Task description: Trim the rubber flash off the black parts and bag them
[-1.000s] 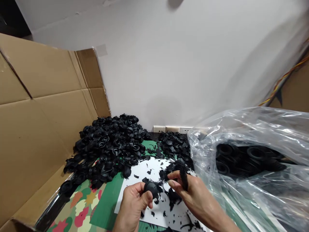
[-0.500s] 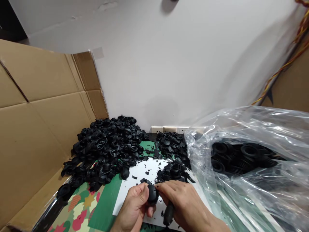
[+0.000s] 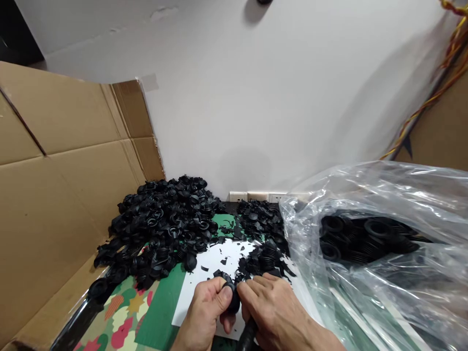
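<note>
A rounded black rubber piece [image 3: 231, 298] is pinched between the thumb and fingers of my left hand [image 3: 206, 307], over the white sheet [image 3: 215, 256]. My right hand [image 3: 276, 309] is closed around a dark-handled tool [image 3: 248, 335], its fingers against the right side of the piece. The tool's working end is hidden by my fingers. Just beyond my hands lies a small heap of black ribbed parts and scraps [image 3: 266, 258].
A large pile of black rubber parts [image 3: 164, 214] stands at left beside a cardboard wall [image 3: 80, 180]. Black scraps [image 3: 259, 217] lie near the wall sockets [image 3: 237, 196]. At right, a clear plastic bag [image 3: 303, 234] holds black ribbed parts [image 3: 365, 239].
My right hand has turned and its fingers have curled in more, with the tool handle swinging lower and left. My left thumb has shifted over the black piece.
</note>
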Demonstrator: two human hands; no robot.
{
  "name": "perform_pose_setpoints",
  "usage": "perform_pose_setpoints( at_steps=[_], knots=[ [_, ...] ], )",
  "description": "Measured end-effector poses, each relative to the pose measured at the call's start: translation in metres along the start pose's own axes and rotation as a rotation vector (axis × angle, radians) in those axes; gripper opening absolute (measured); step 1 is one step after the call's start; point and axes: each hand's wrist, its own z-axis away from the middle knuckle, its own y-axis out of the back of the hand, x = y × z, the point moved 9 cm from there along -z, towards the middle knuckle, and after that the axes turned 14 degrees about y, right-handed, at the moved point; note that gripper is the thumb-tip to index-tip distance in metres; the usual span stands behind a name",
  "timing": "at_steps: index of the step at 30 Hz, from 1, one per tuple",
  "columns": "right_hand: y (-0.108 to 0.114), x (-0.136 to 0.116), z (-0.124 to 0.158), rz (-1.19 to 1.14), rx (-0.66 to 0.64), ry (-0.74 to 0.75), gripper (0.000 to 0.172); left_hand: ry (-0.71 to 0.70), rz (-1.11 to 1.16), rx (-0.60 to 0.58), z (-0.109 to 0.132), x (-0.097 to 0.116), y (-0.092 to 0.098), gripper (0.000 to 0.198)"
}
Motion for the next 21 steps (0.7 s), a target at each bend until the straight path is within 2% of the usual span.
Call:
perform_pose_setpoints(
  at_steps=[2,5,7,9,13,15,18,21],
  knots=[
    [0.002,0.018,0.002,-0.031,0.013,-0.072,0.017,0.032,-0.025,-0.08,0.004,-0.005,-0.009,0.039],
    [0.013,0.061,0.012,-0.018,0.04,-0.252,0.023,0.153,-0.068,-0.224,0.012,-0.02,-0.023,0.036],
    [0.022,0.083,0.019,0.002,0.06,-0.356,0.021,0.125,0.04,-0.156,0.011,-0.016,-0.013,0.034],
    [0.025,0.093,0.024,-0.012,0.041,-0.435,0.016,0.049,0.156,-0.112,0.008,-0.007,-0.004,0.034],
    [0.002,0.085,0.031,-0.139,-0.157,-0.574,0.02,0.001,0.263,-0.155,-0.001,-0.002,0.0,0.031],
    [-0.005,0.077,0.032,-0.196,-0.193,-0.604,0.022,-0.003,0.278,-0.162,-0.004,-0.004,0.002,0.03],
    [-0.003,0.066,0.027,-0.35,-0.069,-0.572,0.02,-0.001,0.258,-0.131,-0.005,-0.009,0.004,0.029],
    [0.008,0.052,0.019,-0.529,0.099,-0.455,0.023,-0.008,0.211,-0.088,-0.005,-0.011,0.007,0.032]
  ],
)
